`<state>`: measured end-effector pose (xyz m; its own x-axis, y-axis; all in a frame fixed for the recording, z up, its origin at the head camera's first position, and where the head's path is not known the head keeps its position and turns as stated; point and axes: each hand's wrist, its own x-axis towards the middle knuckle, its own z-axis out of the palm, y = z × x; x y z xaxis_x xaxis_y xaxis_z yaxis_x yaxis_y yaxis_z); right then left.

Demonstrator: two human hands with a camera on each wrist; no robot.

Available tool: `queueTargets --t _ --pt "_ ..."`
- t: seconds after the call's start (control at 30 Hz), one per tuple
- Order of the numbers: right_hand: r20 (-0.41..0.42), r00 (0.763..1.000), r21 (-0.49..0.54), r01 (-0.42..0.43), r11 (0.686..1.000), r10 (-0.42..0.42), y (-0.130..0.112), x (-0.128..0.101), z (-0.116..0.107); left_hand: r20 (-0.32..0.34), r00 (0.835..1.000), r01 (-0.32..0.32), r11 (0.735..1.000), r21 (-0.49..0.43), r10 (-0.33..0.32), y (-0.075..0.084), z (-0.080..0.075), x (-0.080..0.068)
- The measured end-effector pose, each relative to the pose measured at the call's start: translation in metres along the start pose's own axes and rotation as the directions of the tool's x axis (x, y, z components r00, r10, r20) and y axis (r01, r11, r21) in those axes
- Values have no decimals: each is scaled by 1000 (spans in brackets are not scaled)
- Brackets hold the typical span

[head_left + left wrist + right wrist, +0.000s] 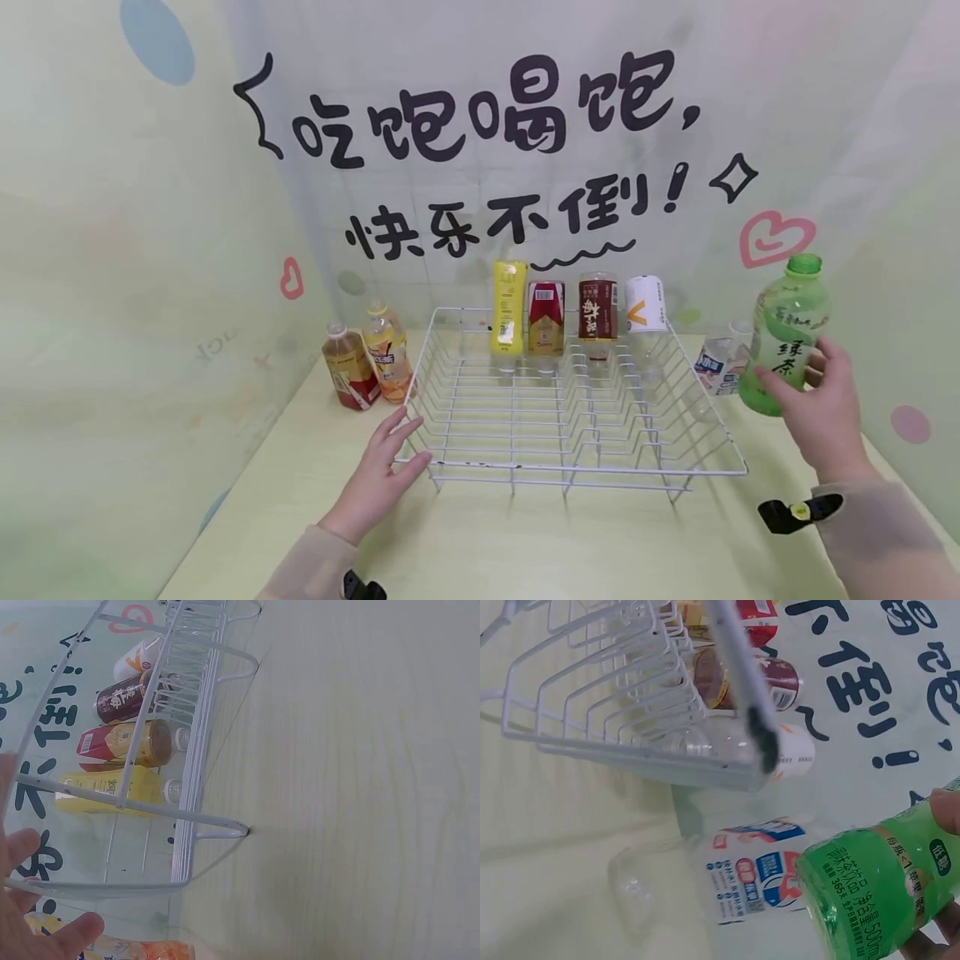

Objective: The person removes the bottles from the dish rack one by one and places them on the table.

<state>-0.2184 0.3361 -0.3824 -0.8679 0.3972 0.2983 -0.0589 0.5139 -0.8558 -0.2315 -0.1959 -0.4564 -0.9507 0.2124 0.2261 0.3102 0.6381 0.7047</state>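
Head view first: right hand [821, 408] is gripping a green tea bottle [783, 337], fingers wrapped round it, holding it upright in the air just off the right side of a white wire rack [577, 475]. Left hand [378, 475] is lying flat with straight fingers, released grip, touching the rack's near left corner. Four bottles are standing upside down along the rack's back row: yellow bottle [508, 310], red-label bottle [546, 321], brown bottle [597, 310] and white-label bottle [646, 307]. Two orange drinks [367, 367] are sitting on the counter [525, 542] left of the rack, a clear water bottle [716, 367] right of it.

Left wrist view is showing fingertips [71, 934] resting by the rack's rim [120, 802].

Right wrist view is showing the green bottle [877, 889] pinched between fingers [949, 814], just beside the clear water bottle [742, 877].
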Motion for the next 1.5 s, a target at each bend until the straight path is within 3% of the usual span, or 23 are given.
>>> queueTargets --t 0.33,0.67,0.83,1.1,1.5 --pt "26 990 106 -138 985 136 40 -3 9 -1 1000 -8 1000 -11 8 1 -1 -1" --pt "132 971 79 -209 975 197 68 -11 24 -16 1000 -24 1000 -13 24 0 -1 -1" --pt "192 961 67 -216 974 200 79 -13 30 -19 999 -27 1000 -9 26 -1 0 -1" --pt "222 957 71 -209 975 189 87 -16 37 -13 1000 -23 1000 -17 23 0 0 -2" --pt "207 956 81 -229 970 208 91 -18 42 -6 1000 -17 1000 -19 17 -1 0 -1"
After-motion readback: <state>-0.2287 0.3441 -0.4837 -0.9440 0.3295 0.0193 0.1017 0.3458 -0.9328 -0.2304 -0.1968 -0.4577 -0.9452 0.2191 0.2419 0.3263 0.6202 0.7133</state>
